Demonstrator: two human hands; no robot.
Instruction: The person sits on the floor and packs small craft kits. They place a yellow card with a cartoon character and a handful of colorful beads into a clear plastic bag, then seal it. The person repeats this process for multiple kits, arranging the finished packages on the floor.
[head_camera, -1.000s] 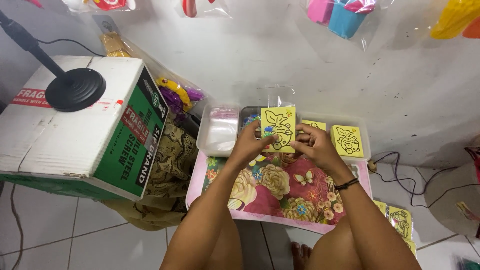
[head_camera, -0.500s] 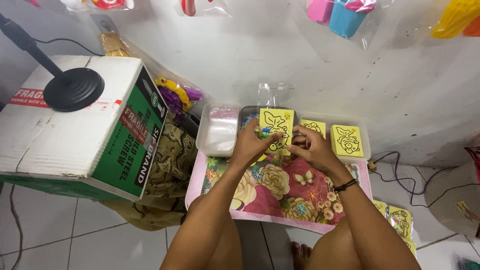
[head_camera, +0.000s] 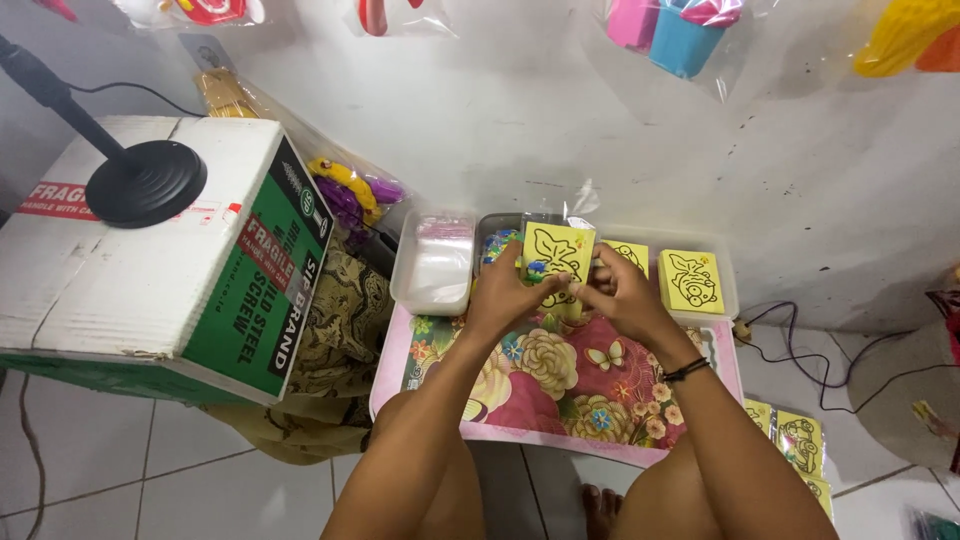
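Note:
Both hands hold up a yellow card (head_camera: 558, 252) with a black line drawing, inside a clear plastic sleeve whose top sticks up above it. My left hand (head_camera: 512, 290) grips the card's lower left edge. My right hand (head_camera: 618, 292), with a black band on the wrist, pinches its lower right edge. The card hovers over the far edge of a flower-patterned tray (head_camera: 440, 352). Behind it sits a clear plastic tub (head_camera: 728, 275) with more yellow cards (head_camera: 690, 279) standing in it.
A second clear tub (head_camera: 436, 265) with plastic bags stands left of the cards. A large cardboard box (head_camera: 150, 270) with a black lamp base (head_camera: 145, 183) is on the left. More yellow cards (head_camera: 795, 440) lie on the floor right. Cables run along the wall.
The card has been lowered slightly and drawn closer between both hands; the hands stay over the tray's far edge.

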